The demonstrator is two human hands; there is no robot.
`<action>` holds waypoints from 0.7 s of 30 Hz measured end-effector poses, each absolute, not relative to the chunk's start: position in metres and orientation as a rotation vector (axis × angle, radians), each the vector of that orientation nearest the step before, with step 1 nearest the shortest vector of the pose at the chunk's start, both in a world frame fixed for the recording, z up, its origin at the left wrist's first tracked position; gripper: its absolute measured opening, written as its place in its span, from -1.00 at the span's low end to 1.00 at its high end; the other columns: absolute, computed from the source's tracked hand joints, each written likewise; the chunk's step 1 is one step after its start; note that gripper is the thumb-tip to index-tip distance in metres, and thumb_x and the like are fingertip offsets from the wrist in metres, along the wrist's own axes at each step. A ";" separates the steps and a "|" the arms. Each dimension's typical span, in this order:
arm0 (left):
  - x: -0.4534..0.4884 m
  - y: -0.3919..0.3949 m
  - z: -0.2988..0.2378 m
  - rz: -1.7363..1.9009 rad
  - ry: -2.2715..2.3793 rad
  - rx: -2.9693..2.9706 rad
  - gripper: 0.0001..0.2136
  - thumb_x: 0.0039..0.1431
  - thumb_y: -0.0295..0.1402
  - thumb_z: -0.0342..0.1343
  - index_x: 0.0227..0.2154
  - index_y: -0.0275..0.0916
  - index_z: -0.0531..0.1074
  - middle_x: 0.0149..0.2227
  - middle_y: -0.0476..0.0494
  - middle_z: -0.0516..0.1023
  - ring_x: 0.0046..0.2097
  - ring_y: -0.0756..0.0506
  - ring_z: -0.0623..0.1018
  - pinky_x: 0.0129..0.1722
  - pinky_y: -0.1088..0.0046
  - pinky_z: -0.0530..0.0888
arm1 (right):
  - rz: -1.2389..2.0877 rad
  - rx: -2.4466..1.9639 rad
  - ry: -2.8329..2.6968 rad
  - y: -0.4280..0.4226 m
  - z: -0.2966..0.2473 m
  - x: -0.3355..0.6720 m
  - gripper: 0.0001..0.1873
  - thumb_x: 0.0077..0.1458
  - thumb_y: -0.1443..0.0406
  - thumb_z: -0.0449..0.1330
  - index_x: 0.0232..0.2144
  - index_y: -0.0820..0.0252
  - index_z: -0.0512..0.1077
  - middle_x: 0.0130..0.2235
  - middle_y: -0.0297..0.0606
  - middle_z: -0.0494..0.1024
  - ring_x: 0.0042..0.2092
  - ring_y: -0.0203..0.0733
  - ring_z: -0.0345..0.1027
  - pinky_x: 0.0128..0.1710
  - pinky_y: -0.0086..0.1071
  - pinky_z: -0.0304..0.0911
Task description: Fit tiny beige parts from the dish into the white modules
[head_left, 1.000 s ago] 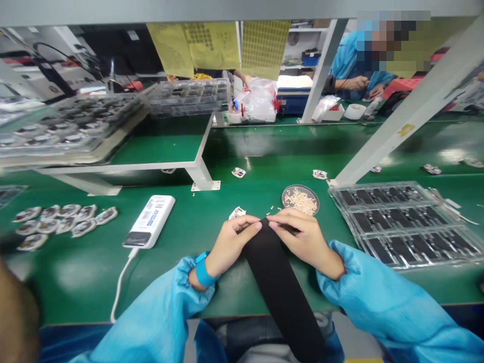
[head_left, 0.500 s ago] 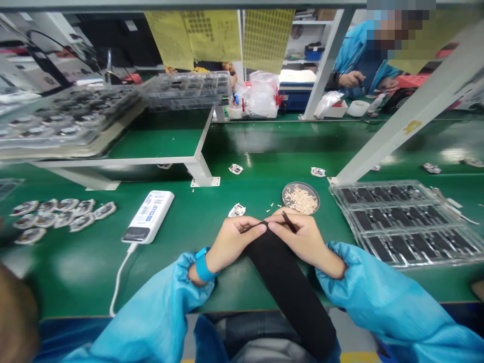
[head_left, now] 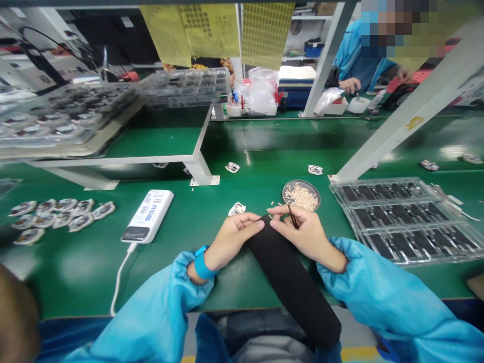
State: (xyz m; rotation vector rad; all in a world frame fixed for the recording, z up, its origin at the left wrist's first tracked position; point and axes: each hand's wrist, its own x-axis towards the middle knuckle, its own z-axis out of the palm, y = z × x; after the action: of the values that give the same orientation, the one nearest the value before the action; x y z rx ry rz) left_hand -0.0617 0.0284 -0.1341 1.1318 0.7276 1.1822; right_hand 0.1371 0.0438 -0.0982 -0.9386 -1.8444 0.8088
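A wide black fabric-like strap [head_left: 295,282] with a rounded lower end runs from my hands down over the table edge towards my lap. My left hand [head_left: 238,234] pinches its upper end between thumb and fingers. My right hand [head_left: 304,232] is at the other side of that end, its thumb by the strap and its index finger lifted off. Tucked in the right hand is a thin dark tool, apparently tweezers [head_left: 292,217]. A tiny pale bit seems to be at the right fingertips. Just beyond, a round dish [head_left: 301,194] holds many small beige pieces. A small white-cased part [head_left: 237,208] lies behind my left hand.
A clear tray [head_left: 404,219] of black parts lies at right. On the left are a white power bank [head_left: 148,216] with a cable and several white-cased parts [head_left: 62,214]. A raised shelf [head_left: 151,141] carries more trays. Across the bench, a person in blue [head_left: 363,60] works.
My right hand's thumb and index finger have parted from the strap's tip, and the index finger has lifted. The left hand still pinches the strap. The view has shifted slightly.
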 end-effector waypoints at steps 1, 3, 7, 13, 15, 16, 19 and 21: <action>-0.062 0.028 -0.134 1.183 0.719 1.141 -0.75 0.15 -0.23 0.33 -0.23 -0.33 0.57 -0.29 -0.14 0.67 -0.32 0.02 0.59 -0.26 0.57 0.48 | 0.798 -0.938 -1.831 0.044 -0.097 0.137 -0.73 0.11 0.23 0.33 -0.13 0.19 0.59 -0.38 -0.35 0.51 -0.56 -0.46 -0.06 -0.58 -0.45 -0.06; -0.063 0.027 -0.133 1.200 0.714 1.162 -0.75 0.17 -0.23 0.31 -0.21 -0.32 0.55 -0.26 -0.14 0.66 -0.30 0.01 0.59 -0.23 0.56 0.47 | 0.761 -0.941 -1.831 0.044 -0.096 0.138 -0.74 0.12 0.23 0.32 -0.13 0.19 0.60 -0.39 -0.35 0.51 -0.56 -0.46 -0.06 -0.58 -0.44 -0.06; -0.063 0.025 -0.131 1.254 0.749 1.214 -0.77 0.14 -0.25 0.34 -0.25 -0.31 0.53 -0.31 -0.10 0.65 -0.30 0.02 0.57 -0.24 0.58 0.45 | 0.576 -0.910 -1.912 0.044 -0.096 0.137 -0.81 0.15 0.26 0.30 -0.19 0.18 0.63 -0.38 -0.32 0.55 -0.52 -0.41 0.11 -0.48 -0.42 0.12; -0.063 0.023 -0.130 1.296 0.794 1.283 -0.78 0.12 -0.25 0.35 -0.27 -0.29 0.55 -0.31 -0.08 0.63 -0.28 0.01 0.57 -0.24 0.58 0.45 | 0.707 -0.917 -1.895 0.041 -0.094 0.135 -0.83 0.16 0.24 0.30 -0.22 0.16 0.64 -0.24 -0.25 0.65 -0.27 -0.24 0.47 -0.25 -0.38 0.31; -0.063 0.023 -0.131 1.306 0.809 1.307 -0.78 0.12 -0.26 0.35 -0.25 -0.29 0.56 -0.29 -0.09 0.63 -0.26 0.00 0.57 -0.22 0.56 0.46 | 0.768 -0.936 -1.889 0.040 -0.093 0.135 -0.81 0.13 0.22 0.34 -0.21 0.15 0.64 -0.26 -0.27 0.64 -0.33 -0.28 0.43 -0.32 -0.41 0.28; -0.063 0.023 -0.131 1.313 0.813 1.320 -0.78 0.12 -0.26 0.35 -0.24 -0.28 0.57 -0.28 -0.10 0.64 -0.25 -0.01 0.57 -0.22 0.56 0.46 | 0.786 -0.940 -1.895 0.039 -0.093 0.135 -0.79 0.10 0.21 0.36 -0.21 0.15 0.64 -0.29 -0.29 0.63 -0.41 -0.33 0.36 -0.40 -0.42 0.22; -0.062 0.023 -0.131 1.326 0.812 1.378 -0.81 0.13 -0.28 0.33 -0.25 -0.28 0.58 -0.27 -0.11 0.65 -0.24 -0.02 0.58 -0.21 0.54 0.48 | 0.793 -0.913 -1.919 0.037 -0.094 0.135 -0.76 0.07 0.20 0.39 -0.19 0.13 0.64 -0.38 -0.35 0.56 -0.53 -0.43 0.09 -0.53 -0.44 0.03; -0.062 0.023 -0.131 1.331 0.808 1.411 -0.83 0.14 -0.29 0.32 -0.26 -0.28 0.59 -0.27 -0.12 0.66 -0.25 -0.03 0.59 -0.21 0.53 0.49 | 0.784 -0.884 -1.913 0.035 -0.094 0.135 -0.78 0.06 0.22 0.40 -0.20 0.13 0.63 -0.40 -0.36 0.53 -0.53 -0.43 0.04 -0.55 -0.44 -0.01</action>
State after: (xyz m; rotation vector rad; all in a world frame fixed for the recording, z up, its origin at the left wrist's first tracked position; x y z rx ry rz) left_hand -0.0621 0.0230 -0.1306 1.4113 0.8079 1.3307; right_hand 0.1354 0.0349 -0.0941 -0.8844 -1.9126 0.7837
